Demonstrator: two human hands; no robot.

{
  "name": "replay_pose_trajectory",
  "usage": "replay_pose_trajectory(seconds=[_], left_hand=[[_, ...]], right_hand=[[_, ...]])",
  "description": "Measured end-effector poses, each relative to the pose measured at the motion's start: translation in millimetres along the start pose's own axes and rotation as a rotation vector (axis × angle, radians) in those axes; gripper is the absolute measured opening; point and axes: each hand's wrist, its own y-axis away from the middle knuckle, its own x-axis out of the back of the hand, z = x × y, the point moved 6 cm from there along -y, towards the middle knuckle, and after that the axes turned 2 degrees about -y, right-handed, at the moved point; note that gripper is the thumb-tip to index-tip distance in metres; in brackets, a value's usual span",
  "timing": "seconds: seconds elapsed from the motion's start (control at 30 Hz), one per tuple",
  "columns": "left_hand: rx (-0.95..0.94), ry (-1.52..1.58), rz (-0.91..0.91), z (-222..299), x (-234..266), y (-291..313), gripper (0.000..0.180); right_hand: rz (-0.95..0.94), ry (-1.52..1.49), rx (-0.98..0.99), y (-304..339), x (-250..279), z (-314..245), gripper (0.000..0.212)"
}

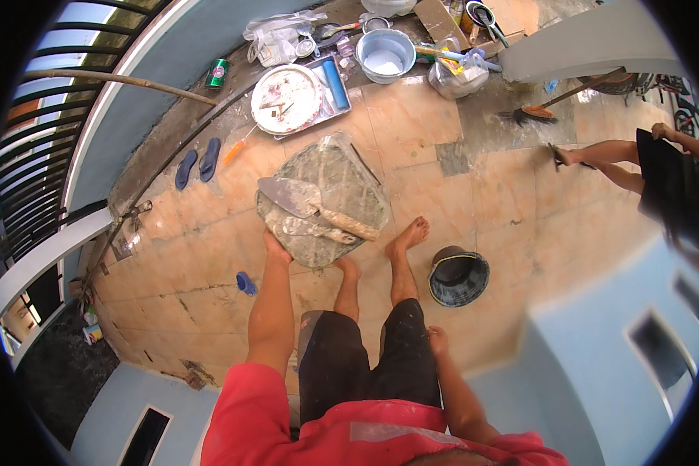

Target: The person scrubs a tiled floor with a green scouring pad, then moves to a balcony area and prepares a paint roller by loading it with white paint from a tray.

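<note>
"Head view: where is the grey board [357, 167] found, and how is it held?"

"It is seen ahead of the knees, in the middle of the scene. Its near left edge is gripped by the left hand [278, 246]; the edge seems to be pinched, probably for steadiness, though the fingers are partly hidden. Whether its far side is borne by the tiled floor [489, 190] cannot be told."

"And the right hand [438, 340]?"

"It is held beside the right thigh, with nothing seen in it. Whether its fingers are spread or pressed together cannot be told."

"Why are the tools laid that way?"

"The large trowel [289, 196] and the small trowel [303, 226] are laid flat on the board, close together. Both handles are pointed right, perhaps so that they can be easily grasped."

"What is placed around them?"

"A black bucket [452, 253] is stood upright near the right foot, presumably within reach. On the far side, a spattered round lid [287, 97], a blue roller [335, 84] and a pale blue basin [385, 56] are grouped, maybe to be out of the way of the feet."
</note>
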Motion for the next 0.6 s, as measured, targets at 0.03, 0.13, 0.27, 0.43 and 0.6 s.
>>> replay_pose_trajectory(seconds=[0.03,0.13,0.27,0.43,0.6], left_hand=[[-0.025,-0.011,0.025,33.0,25.5,-9.2,0.067],[-0.069,0.014,0.105,37.8,80.7,-41.1,0.069],[-0.188,0.015,0.184,31.0,144.2,-77.6,0.072],[-0.238,0.102,0.278,1.5,185.2,-90.2,0.077],[-0.305,0.187,0.238,-24.2,208.7,-109.1,0.081]], right_hand=[[-0.025,0.085,0.095,-14.1,-35.6,-3.2,0.037],[-0.013,0.108,0.109,-93.9,-31.6,-11.5,0.034],[-0.078,0.290,0.191,-205.5,-15.6,-43.9,0.035],[-0.139,0.436,0.236,-316.7,-1.4,-76.3,0.036],[-0.129,0.587,0.350,-400.3,-4.0,-143.4,0.033]])
